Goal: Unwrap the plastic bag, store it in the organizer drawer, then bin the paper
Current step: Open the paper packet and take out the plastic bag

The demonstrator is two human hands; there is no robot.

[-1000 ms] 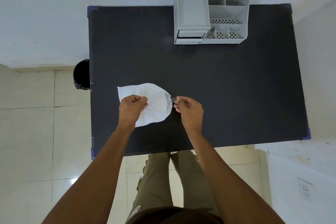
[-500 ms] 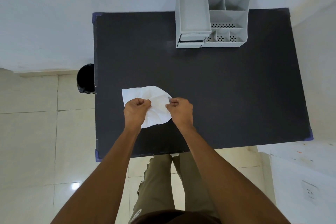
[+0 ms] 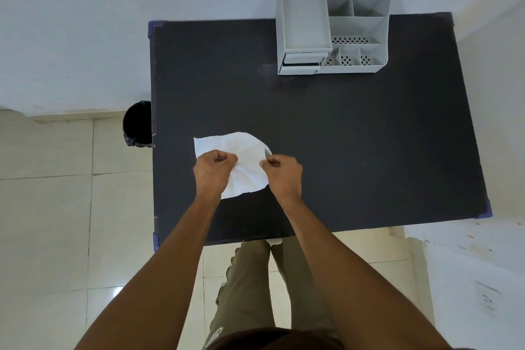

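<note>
Both hands were curled into near fists over the white paper (image 3: 244,159), which lay crumpled on the black table (image 3: 355,136) near its front left part. The left hand (image 3: 213,169) pinched the paper's left side; the right hand (image 3: 282,173) pinched its right edge, where a small dark sliver (image 3: 267,153) showed. The grey organizer (image 3: 332,28) stood well apart at the far edge, the black bin (image 3: 137,122) beside the table
</note>
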